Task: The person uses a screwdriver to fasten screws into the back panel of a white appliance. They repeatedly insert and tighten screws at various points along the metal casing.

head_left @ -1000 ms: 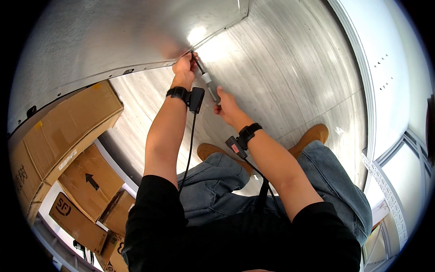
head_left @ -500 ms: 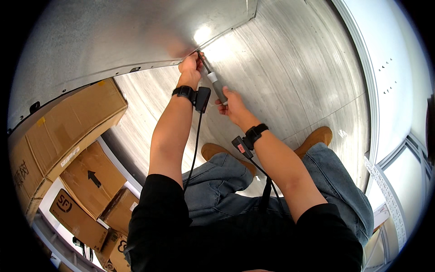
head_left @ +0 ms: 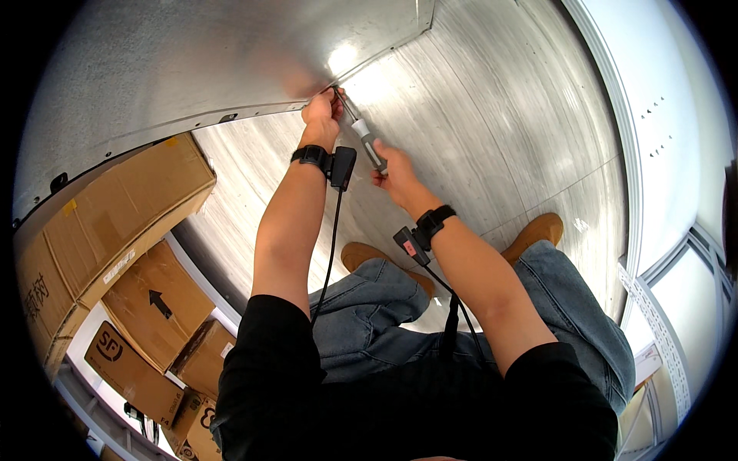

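From the head view, the left hand [head_left: 321, 115] pinches something tiny, too small to tell, at the edge of the shiny metal panel [head_left: 192, 69], while the right hand [head_left: 393, 170] has its fingers wrapped around a grey screwdriver [head_left: 367, 140] pointing there, near brown cardboard boxes [head_left: 115, 223], so the screw step seems in hand and needs a steady turn.
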`<action>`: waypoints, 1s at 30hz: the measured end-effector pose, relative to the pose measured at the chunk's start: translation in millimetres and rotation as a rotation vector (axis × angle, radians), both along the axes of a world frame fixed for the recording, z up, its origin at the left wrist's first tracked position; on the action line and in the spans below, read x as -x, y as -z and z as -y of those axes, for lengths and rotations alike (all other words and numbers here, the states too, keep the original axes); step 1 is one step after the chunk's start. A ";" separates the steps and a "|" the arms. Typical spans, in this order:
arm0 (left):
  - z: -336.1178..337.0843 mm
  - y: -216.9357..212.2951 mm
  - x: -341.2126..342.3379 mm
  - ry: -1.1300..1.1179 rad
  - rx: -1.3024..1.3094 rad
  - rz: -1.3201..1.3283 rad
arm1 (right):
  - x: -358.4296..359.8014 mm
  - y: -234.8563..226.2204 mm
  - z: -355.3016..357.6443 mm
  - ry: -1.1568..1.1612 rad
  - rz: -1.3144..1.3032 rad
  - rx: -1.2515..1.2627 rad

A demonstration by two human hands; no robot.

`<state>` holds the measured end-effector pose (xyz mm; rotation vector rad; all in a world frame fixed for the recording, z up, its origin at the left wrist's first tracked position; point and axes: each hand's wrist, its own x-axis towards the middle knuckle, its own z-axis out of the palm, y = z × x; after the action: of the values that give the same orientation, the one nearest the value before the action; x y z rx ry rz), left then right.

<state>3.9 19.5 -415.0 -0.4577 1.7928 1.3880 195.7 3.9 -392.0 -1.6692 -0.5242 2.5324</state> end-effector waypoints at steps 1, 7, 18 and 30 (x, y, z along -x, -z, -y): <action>0.1 0.2 0.1 -0.006 0.002 0.004 | -0.2 -0.2 -0.2 -0.016 -0.032 0.008; -2.5 -4.7 -0.9 -0.009 0.008 0.003 | -6.8 1.1 -4.4 -0.042 -0.104 0.092; -8.9 -1.7 1.8 -0.097 -0.011 0.034 | -8.1 -6.6 -4.4 -0.179 -0.128 -0.062; -3.3 -8.3 -7.7 -0.087 -0.010 -0.016 | -41.4 -24.3 -21.1 -0.244 -0.066 -0.134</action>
<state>11.7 22.8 -406.7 -0.5262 1.7967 1.4625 237.1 25.0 -367.7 -1.5549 -0.9215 2.6342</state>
